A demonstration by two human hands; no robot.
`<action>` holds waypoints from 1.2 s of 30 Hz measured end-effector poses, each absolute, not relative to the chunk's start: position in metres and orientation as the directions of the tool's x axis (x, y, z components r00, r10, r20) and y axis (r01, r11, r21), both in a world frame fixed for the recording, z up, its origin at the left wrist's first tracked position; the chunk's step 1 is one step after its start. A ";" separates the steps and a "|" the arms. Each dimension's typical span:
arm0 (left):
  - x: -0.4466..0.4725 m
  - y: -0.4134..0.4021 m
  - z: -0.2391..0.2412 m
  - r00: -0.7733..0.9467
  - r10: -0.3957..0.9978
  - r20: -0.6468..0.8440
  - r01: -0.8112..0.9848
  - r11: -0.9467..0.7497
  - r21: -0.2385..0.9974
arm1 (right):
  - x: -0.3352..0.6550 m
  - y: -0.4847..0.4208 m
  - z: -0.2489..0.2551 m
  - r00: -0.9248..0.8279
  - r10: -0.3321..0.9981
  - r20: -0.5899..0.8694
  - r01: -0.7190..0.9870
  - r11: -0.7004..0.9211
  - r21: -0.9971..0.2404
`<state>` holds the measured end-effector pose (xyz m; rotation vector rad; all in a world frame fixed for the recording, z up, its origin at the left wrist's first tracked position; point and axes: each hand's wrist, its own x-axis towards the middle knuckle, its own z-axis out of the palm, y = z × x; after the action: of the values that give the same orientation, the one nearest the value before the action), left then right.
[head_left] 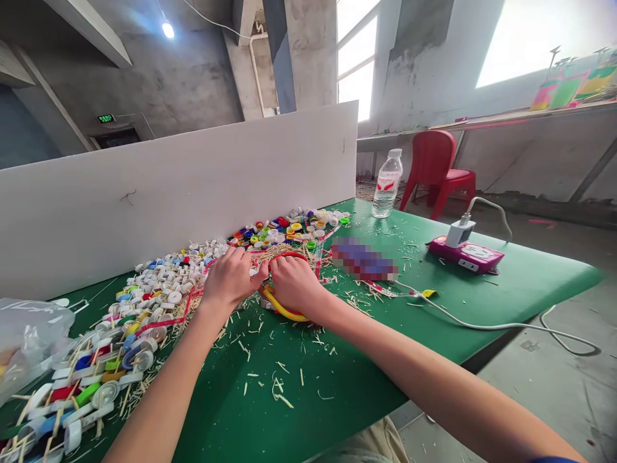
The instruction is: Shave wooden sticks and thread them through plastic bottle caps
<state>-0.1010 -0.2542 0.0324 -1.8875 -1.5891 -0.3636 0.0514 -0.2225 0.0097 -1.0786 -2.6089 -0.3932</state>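
Note:
My left hand (pixel 232 276) and my right hand (pixel 295 283) are both closed and pressed together over the green table (pixel 299 392). A yellow-and-red handled tool (pixel 284 311), probably scissors or cutters, sits under my right hand, which grips it. What my left fingers pinch is hidden between the hands. Right behind the hands lies a heap of thin wooden sticks (pixel 284 252). A long spread of coloured and white bottle caps (pixel 164 289) runs along the white board (pixel 183 186).
A water bottle (pixel 387 184) stands at the table's far side. A pink device with a white charger (pixel 465 252) and its cable (pixel 486 325) lie on the right. A plastic bag (pixel 26 341) sits at left. A red chair (pixel 438 168) stands beyond. Stick offcuts litter the table.

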 end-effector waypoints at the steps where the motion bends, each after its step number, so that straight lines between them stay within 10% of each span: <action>1: -0.102 -0.254 0.032 0.234 0.776 0.586 0.955 -0.069 -0.290 | 0.052 -0.222 0.010 -0.677 0.640 0.363 0.719 0.682 0.138; 13: -0.107 -0.258 0.040 0.241 0.706 0.666 0.968 -0.121 -0.222 | 0.055 -0.220 0.009 -0.659 0.642 0.392 0.729 0.674 0.121; 20: -0.120 -0.281 0.021 -0.285 0.542 0.790 0.934 -0.029 0.357 | 0.069 -0.207 0.010 -0.459 0.818 0.348 0.809 0.546 -0.217; 25: -0.091 -0.280 -0.008 0.049 0.667 0.743 0.999 -0.030 -0.039 | 0.070 -0.211 0.015 -0.469 0.816 0.337 0.785 0.560 -0.265; 36: -0.095 -0.288 -0.003 0.145 0.736 0.661 0.961 0.053 -0.270 | 0.072 -0.230 0.024 -0.564 0.752 0.341 0.709 0.652 -0.268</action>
<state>-0.0953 -0.2879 -0.0029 -1.7315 -1.6400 -0.4130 0.0722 -0.2304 0.0245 -1.1466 -2.4461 0.1386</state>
